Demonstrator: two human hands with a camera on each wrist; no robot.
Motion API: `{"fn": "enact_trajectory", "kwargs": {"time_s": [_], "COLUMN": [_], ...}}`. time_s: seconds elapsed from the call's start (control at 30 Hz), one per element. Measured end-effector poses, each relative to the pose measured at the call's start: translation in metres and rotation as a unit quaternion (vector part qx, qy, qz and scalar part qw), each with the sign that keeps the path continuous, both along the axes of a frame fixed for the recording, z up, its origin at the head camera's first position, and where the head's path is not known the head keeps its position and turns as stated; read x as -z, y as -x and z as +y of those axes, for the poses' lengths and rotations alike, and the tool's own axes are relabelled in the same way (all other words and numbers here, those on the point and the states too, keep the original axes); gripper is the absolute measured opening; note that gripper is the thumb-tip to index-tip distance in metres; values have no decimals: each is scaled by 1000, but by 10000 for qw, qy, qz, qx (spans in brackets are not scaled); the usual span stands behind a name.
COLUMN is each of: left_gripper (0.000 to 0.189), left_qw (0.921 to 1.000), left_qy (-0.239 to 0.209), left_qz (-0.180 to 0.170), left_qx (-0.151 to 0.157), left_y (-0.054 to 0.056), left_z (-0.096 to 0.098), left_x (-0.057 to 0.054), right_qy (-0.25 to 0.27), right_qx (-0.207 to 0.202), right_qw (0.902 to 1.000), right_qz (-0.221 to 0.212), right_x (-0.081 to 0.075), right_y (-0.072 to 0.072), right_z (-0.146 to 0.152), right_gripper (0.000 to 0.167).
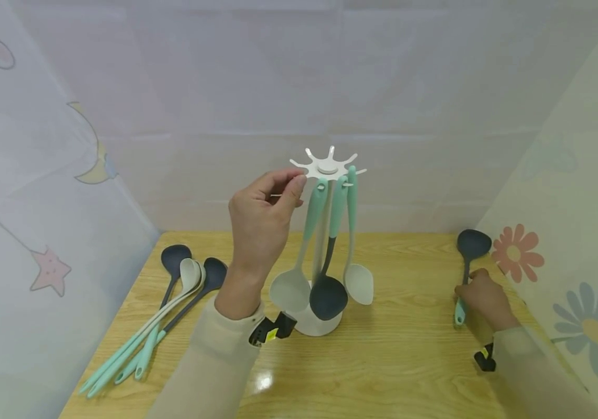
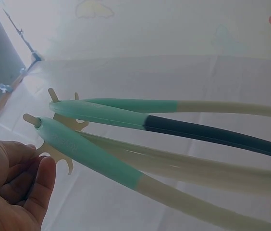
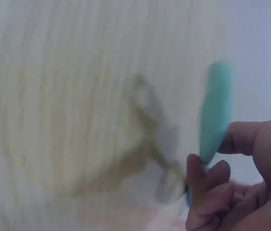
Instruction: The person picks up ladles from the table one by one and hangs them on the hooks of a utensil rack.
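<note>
My left hand (image 1: 261, 218) pinches a hook arm of the white utensil rack (image 1: 327, 169) between thumb and forefinger. From other arms of that rack hang a white ladle (image 1: 289, 291), a dark ladle (image 1: 328, 298) and a white turner-like utensil (image 1: 359, 283), all with mint handles. On the right, my right hand (image 1: 484, 298) grips another dark ladle (image 1: 473, 244) around its handle, the bowl pointing away from me. In the right wrist view its mint handle (image 3: 216, 110) is raised, casting a shadow on the wood.
Several utensils lie in a crossed pile at the left: dark ladles (image 1: 175, 256) and white spoon-like ones (image 1: 190, 273), mint handles toward me. The rack's round white base (image 1: 317, 325) stands mid-table (image 1: 383, 361). Printed cloth (image 1: 257, 75) walls the back and both sides.
</note>
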State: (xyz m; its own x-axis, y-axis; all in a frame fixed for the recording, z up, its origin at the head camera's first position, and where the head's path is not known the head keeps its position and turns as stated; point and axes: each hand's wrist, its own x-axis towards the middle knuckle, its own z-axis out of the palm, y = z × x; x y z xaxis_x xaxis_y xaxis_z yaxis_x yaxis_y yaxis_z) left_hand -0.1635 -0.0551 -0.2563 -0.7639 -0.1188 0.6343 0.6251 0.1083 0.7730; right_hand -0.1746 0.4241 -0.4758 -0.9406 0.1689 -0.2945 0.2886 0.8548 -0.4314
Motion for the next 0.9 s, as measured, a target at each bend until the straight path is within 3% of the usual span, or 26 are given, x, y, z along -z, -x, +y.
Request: {"fn": "enact_trajectory", "kwargs": {"time_s": [0.13,0.27,0.43,0.57,0.73,0.83,0.9], "left_gripper": [16,16,15,16,16,16,17], "left_qw": [10000,10000,10000,10000,10000,10000,10000], "left_qy": [10,1,28,27,35,18,24], "left_qz": [0,-17,-24,-40,-39,-30,-13], "left_qx": [-20,-31,-38,-65,-77,-69,-70], "left_y": [0,1,1,1,0,0,0], "left_z": [0,0,0,-1,-1,-1,-1], "left_x": [-1,-1,0,-1,-1,-1,-1], "right_qy": [240,970,2138,2685,2602,2085,1559], "right_qx": [-438,-468,-510,-635,-911,-1113,-1285], "right_qw": [9985,9933,9731,9591,9592,9660,9671], "right_qz": [221,410,695,626,622,1046,1547], "right_x": [-8,-17,-30,-40,-48,-50,-51], "right_y": [3,0,-2,0,-1,-4,-6], "right_z": [-19,-43,-69,-85,-97,-105,-111], "right_gripper": [60,58,58,50,49,47,43]}}
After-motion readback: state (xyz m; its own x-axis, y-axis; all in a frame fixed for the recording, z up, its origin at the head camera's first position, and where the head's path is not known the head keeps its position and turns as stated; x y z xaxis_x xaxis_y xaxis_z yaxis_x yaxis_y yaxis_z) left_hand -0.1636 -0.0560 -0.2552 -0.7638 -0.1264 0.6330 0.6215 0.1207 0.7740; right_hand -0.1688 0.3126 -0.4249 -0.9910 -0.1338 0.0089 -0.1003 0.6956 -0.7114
